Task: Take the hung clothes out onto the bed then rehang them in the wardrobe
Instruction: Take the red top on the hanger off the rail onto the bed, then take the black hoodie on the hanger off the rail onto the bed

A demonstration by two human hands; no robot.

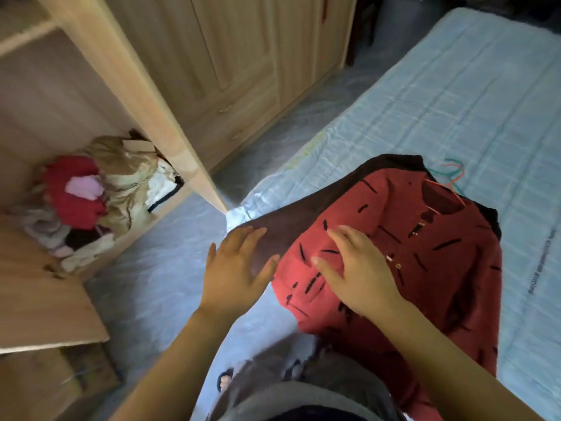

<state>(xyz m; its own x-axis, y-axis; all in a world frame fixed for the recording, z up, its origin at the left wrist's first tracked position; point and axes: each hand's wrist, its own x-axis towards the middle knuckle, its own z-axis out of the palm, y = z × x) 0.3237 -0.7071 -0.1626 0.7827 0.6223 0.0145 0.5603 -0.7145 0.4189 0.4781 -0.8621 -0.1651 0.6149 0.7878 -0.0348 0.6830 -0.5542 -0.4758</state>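
Red top (425, 268) lies flat on bed (455, 101) at its near-left corner, over a dark garment (291, 226) whose edge overhangs the bed edge. Hangers (453, 174) sit at the collar end. Left hand (236, 268): grip open, fingers straight, at the dark garment's edge, contact n/c. Right hand (355, 268): grip open, fingers spread on the red top, nothing held. Floor strip (170, 268) separates bed from open wardrobe (127, 71); clothes pile (91, 202) inside, btm.
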